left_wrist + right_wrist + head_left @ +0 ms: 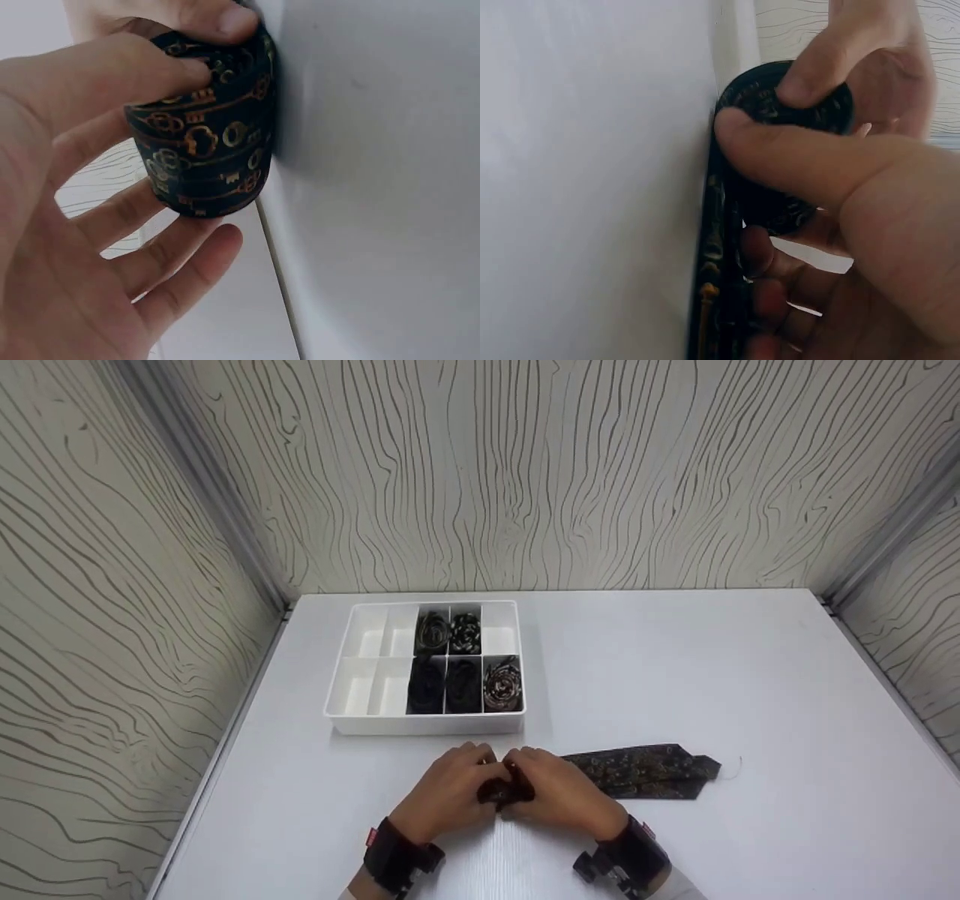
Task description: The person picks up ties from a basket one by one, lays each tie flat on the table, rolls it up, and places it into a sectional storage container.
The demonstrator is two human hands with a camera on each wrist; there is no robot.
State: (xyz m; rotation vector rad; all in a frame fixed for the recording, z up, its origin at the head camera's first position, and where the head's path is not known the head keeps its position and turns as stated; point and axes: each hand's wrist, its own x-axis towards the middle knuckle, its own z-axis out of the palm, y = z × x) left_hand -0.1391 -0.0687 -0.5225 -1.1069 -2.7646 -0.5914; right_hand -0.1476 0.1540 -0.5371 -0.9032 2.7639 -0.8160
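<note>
A dark necktie with a key pattern is partly rolled up, and its loose tail (637,771) lies flat on the table to the right, ending in a point. The rolled part (217,142) stands on its edge between the two hands at the front middle of the table. My left hand (450,787) grips the roll from the left, thumb on its coiled end. From the right, my right hand (559,791) pinches the same roll, its thumb pressed on the coil and its fingers beside the tail. In the head view both hands cover most of the roll (754,86).
Behind the hands stands a white divided tray (427,725). Several of its compartments hold rolled ties, such as a brown patterned one (502,688) and a dark blue one (427,686). Wood-grain panels (510,472) enclose the white table (750,682) at back and sides.
</note>
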